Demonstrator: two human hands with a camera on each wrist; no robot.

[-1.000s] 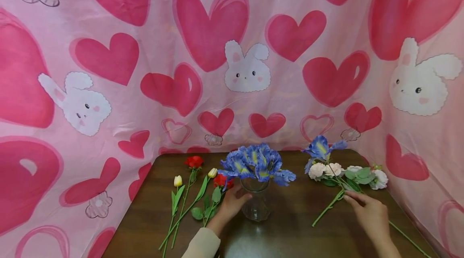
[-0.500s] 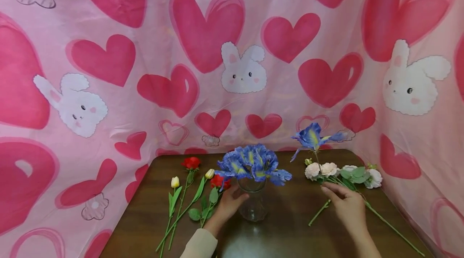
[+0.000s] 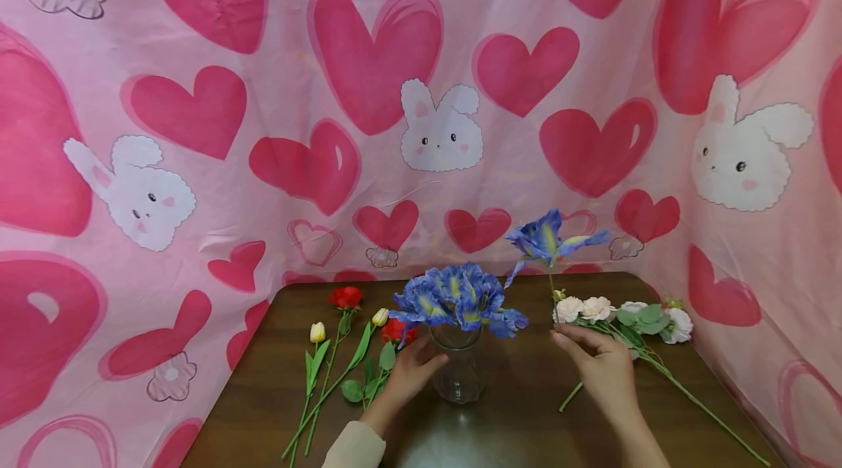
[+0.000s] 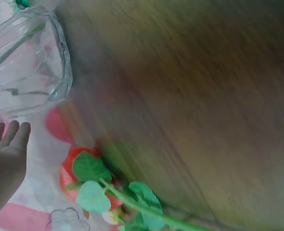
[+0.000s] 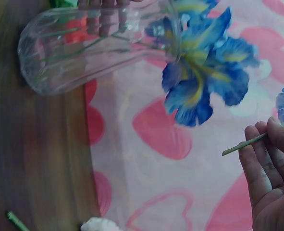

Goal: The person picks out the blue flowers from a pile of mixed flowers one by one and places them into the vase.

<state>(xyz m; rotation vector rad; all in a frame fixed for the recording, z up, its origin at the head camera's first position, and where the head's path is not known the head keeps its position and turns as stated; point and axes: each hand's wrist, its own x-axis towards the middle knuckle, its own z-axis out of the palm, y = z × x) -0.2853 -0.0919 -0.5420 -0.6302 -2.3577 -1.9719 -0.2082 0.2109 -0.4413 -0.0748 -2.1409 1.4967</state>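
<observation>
A clear glass vase point(image 3: 458, 376) stands upright on the table, with a cluster of blue irises point(image 3: 457, 296) spreading over its rim. My left hand point(image 3: 411, 373) holds its left side near the neck; fingers show through the glass in the right wrist view. To the right, my right hand point(image 3: 601, 362) pinches the stem of a single blue iris point(image 3: 546, 238) between thumb and fingertips. Its bloom is raised upright above the table's back edge. In the right wrist view the cut end of the stem point(image 5: 242, 145) pokes out past the fingers.
Left of the vase lie red roses point(image 3: 346, 297) and yellow-white tulips point(image 3: 317, 332) with long stems. Pale pink and white flowers point(image 3: 597, 308) lie on the right, their stems reaching the front right. A pink heart-print cloth point(image 3: 381, 183) hangs around the brown table point(image 3: 520, 409).
My right hand has lifted the iris off the pale flowers and carried it left toward the vase. My left hand has stayed at the vase. The head view has shifted slightly.
</observation>
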